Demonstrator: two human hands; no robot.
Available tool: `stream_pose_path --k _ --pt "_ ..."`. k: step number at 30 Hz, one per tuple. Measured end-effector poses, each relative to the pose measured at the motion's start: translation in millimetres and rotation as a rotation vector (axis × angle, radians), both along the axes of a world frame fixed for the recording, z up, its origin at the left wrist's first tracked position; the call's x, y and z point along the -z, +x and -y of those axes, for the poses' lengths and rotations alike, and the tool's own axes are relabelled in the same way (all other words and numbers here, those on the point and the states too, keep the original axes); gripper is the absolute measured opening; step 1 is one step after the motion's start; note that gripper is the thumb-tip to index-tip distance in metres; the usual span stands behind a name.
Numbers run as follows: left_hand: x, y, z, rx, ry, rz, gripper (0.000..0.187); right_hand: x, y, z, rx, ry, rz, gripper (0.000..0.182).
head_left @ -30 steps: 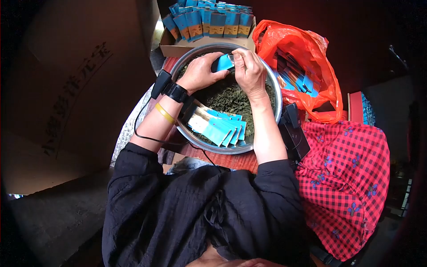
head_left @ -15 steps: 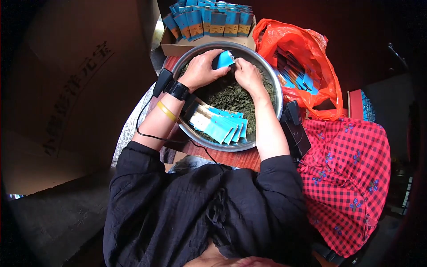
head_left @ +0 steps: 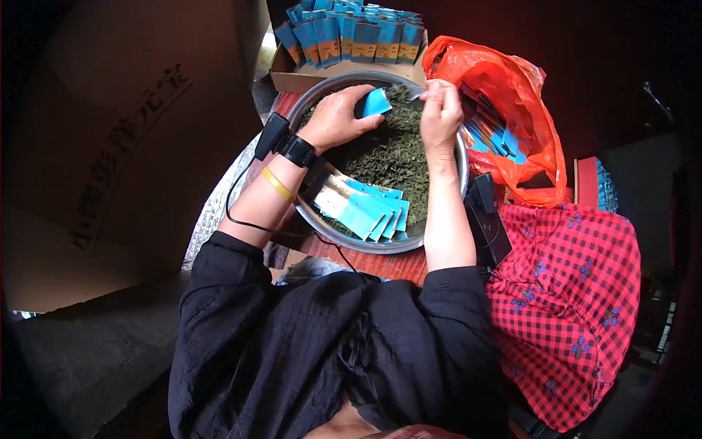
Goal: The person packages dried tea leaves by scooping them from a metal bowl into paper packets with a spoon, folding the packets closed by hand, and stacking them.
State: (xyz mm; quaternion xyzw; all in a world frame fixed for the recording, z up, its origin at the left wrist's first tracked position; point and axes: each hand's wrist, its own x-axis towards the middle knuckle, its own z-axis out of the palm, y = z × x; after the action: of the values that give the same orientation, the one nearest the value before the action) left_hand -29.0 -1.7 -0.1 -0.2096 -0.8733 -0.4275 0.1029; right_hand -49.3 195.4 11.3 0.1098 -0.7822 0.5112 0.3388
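Observation:
A wide metal basin [head_left: 459, 157] holds loose dark-green dried leaves [head_left: 395, 157] that look like tea. Over its far left part, my left hand [head_left: 340, 117] grips a small blue packet [head_left: 376, 102], its end facing right. My right hand [head_left: 442, 113] is closed on the handle of a small shiny spoon [head_left: 416, 93]. Leaves are heaped on the spoon's end, close to the packet's right end. Several blue and gold packets [head_left: 362, 208] lie fanned out on the leaves at the basin's near side.
Behind the basin, a cardboard box [head_left: 296, 79] holds rows of upright blue packets [head_left: 358, 38]. An orange-red plastic bag [head_left: 537, 117] with more packets stands open at right. Red checked cloth [head_left: 570, 300] lies nearer me; a large cardboard carton [head_left: 110, 146] rises at left.
My right hand has moved right, away from the packet, and the spoon with leaves now shows. My left hand still holds the packet in nearly the same place.

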Motion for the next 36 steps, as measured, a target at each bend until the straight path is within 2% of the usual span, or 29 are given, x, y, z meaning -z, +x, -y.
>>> stream_pose_path --k 1,3,5,8,13,19,23,25,27,29,31,36 --pt "0.8 -0.4 -0.1 0.0 0.0 0.001 0.057 1.4 3.6 5.0 -0.017 0.061 0.048 0.026" --pt "0.9 -0.6 -0.2 -0.007 -0.015 -0.008 0.057 4.4 6.5 15.6 -0.069 0.253 -0.061 0.023" --pt "-0.2 -1.2 0.3 0.004 -0.008 -0.004 0.057 3.3 10.5 24.7 -0.133 0.328 -0.176 0.018" --pt "0.6 -0.7 -0.9 0.012 0.001 -0.016 0.056 -2.4 12.3 23.0 -0.152 0.37 -0.191 0.018" --pt "-2.7 0.7 -0.9 -0.004 0.008 0.004 0.056 -10.7 11.6 11.6 0.038 0.377 -0.262 0.017" --pt "-1.0 -2.9 -1.3 0.021 0.011 0.013 0.056 -7.8 15.3 23.1 -0.106 0.45 -0.305 0.013" --pt "1.3 -0.7 -1.5 -0.023 0.02 -0.02 0.056 -4.7 7.6 4.3 0.146 0.323 -0.229 0.017" --pt "1.1 -0.8 -1.1 -0.037 0.017 -0.035 0.056 -2.5 1.3 -1.5 0.149 0.261 -0.144 0.022" --pt "2.6 -2.1 -1.6 -0.036 0.038 -0.068 0.057 4.9 -0.1 -5.8 0.165 0.482 0.21 0.027" --pt "3.9 -3.2 -1.2 -0.046 0.047 -0.094 0.057 20.6 1.8 -2.8 0.053 0.699 0.437 0.029" --pt "2.0 -3.0 -2.2 -0.05 0.054 -0.121 0.058 16.4 8.1 9.4 -0.046 0.612 0.613 0.029" --pt "3.9 -1.8 -2.5 -0.082 0.102 -0.136 0.055 30.7 -9.7 -4.4 -0.011 0.427 0.359 0.024"
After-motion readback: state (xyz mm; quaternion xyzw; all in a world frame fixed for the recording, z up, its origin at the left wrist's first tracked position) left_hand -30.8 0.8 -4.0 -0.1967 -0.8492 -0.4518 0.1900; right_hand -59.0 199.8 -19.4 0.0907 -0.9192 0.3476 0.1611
